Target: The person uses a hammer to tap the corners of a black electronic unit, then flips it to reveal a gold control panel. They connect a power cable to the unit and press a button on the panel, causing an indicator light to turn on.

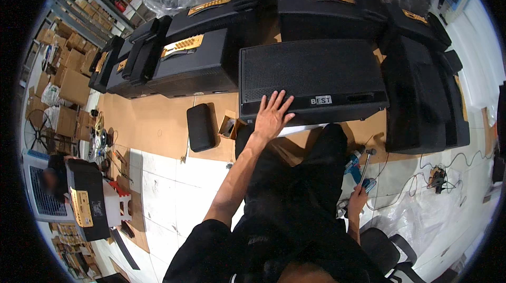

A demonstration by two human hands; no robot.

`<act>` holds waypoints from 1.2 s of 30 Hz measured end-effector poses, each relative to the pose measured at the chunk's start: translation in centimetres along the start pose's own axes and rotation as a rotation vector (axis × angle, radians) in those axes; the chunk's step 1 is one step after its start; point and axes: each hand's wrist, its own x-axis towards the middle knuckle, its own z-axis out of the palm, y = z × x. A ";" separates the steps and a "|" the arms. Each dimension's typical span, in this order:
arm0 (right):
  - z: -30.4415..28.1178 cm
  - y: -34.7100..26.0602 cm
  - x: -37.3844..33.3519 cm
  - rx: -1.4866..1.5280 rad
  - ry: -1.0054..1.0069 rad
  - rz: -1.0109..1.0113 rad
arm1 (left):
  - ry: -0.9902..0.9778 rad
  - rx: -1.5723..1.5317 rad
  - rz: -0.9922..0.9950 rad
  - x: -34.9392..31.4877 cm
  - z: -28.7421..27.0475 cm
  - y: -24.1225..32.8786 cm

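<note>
A large black speaker cabinet (316, 67) with a mesh grille lies on its side in front of my knees. My left hand (271, 114) rests flat on its near edge, fingers spread. My right hand (358, 200), low at my right side, is closed around the handle of a hammer (366, 167), whose metal shaft points away from me and whose small head is uppermost. Partly behind the hammer, a blue cordless drill (352, 163) lies on the floor.
Several black cabinets (190, 67) with gold panels stand left, behind and right on brown cardboard (142, 119). A small open box (228, 125) and a black padded piece (201, 127) lie left. Cables (437, 177) trail at right. A person (52, 180) sits far left beside another cabinet (87, 198).
</note>
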 end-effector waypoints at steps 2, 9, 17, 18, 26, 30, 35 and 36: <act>0.4 1.2 -0.8 -0.074 -0.008 -0.037 | 0.074 -0.015 -0.067 -1.0 0.3 -1.7; 0.5 7.1 -6.2 -0.143 -0.100 -0.020 | 0.140 0.021 -0.220 -2.9 0.0 -4.8; 0.4 12.5 -11.5 -0.371 -0.010 0.022 | 0.253 -0.025 -0.210 -3.2 0.4 -3.9; 0.1 12.6 -11.9 -0.371 0.021 0.060 | 0.205 0.064 -0.199 -2.9 1.2 -3.8; 5.0 15.0 -14.3 -0.366 -0.038 0.350 | 0.133 0.099 -0.211 -2.5 1.1 -3.6; 6.1 20.4 -15.3 -0.448 -0.156 0.214 | 0.129 0.068 -0.220 -2.2 1.8 -3.0; 4.4 14.9 -6.2 -0.488 -0.302 0.166 | 0.129 0.116 -0.227 -2.5 1.4 -3.5; 4.1 15.9 -4.0 -0.498 -0.230 0.116 | 0.127 0.094 -0.220 -2.1 1.8 -2.7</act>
